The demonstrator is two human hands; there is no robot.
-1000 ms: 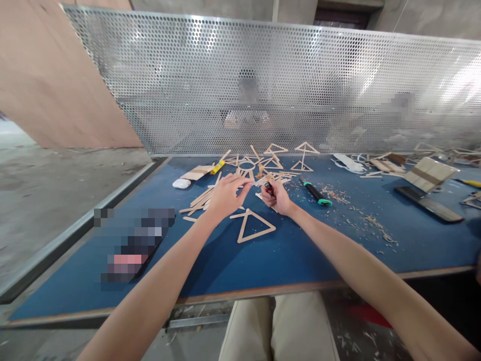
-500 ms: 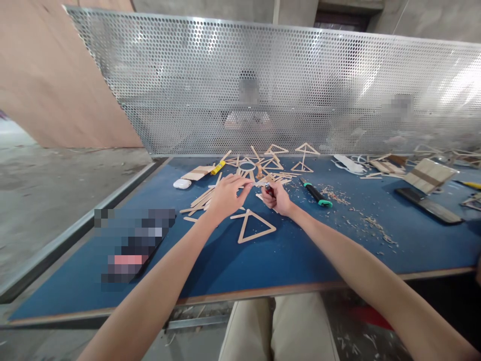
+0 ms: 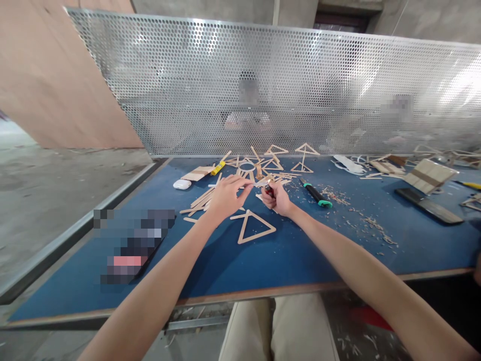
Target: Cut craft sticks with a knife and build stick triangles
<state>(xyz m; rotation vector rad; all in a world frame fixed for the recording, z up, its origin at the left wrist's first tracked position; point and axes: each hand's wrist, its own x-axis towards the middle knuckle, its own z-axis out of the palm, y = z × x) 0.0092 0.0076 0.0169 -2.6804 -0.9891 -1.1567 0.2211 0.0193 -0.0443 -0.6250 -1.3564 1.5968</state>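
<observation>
near the frame's centre, just below my hands, a stick triangle (image 3: 255, 226) lies flat on the blue table (image 3: 293, 260). above it, my left hand (image 3: 225, 196) pinches one end of a thin wooden stick (image 3: 259, 183) between thumb and fingertips. the stick's long axis runs left to right, toward my right hand (image 3: 277, 198), which is curled shut around a small red-and-black tool (image 3: 269, 189) touching the stick's other end. both hands sit equally close to it. further right, a green-handled knife (image 3: 315, 193); beyond, toward the perforated screen (image 3: 263, 75), more triangles (image 3: 278, 155).
</observation>
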